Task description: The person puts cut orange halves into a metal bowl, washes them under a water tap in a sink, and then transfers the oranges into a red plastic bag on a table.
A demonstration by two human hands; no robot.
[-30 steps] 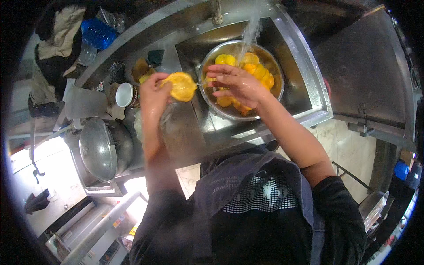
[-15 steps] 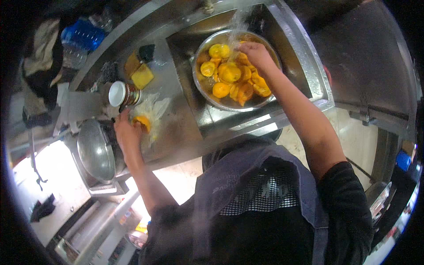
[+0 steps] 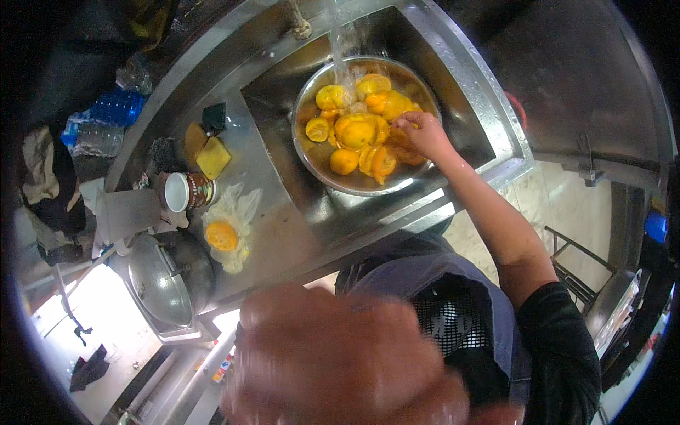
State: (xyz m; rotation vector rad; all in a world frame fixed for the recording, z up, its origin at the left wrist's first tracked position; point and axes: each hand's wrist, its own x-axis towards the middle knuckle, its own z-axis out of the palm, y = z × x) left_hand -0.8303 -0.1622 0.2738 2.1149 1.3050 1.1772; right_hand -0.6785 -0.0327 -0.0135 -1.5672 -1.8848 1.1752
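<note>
A round metal bowl [image 3: 312, 167] stands in the sink under running water. Squeezed orange halves and peels [image 3: 358, 132] crowd it, wet and yellow-orange. Over the bowl's right side, my right hand [image 3: 425, 134] has its fingers pinched together by the peels; whatever lies between the fingertips is too small to make out. My left hand [image 3: 340, 354] is raised very near the camera, large and smeared by motion, so its fingers cannot be read. On the drainboard a lone orange piece [image 3: 221, 236] rests on a crumpled clear plastic bag [image 3: 244, 212], apart from both hands.
An open white-lined tub [image 3: 185, 192] lies near yellow [image 3: 214, 157] and dark green [image 3: 214, 117] scrub sponges on the drainboard [image 3: 276, 234]. A large metal pot with a lid [image 3: 159, 283] stands at the left. The sink [image 3: 273, 106] has a raised metal rim.
My left hand has left the orange piece on the drainboard and come up close to the camera. My right hand has shifted from the bowl's far side to its right side. The view has tilted.
</note>
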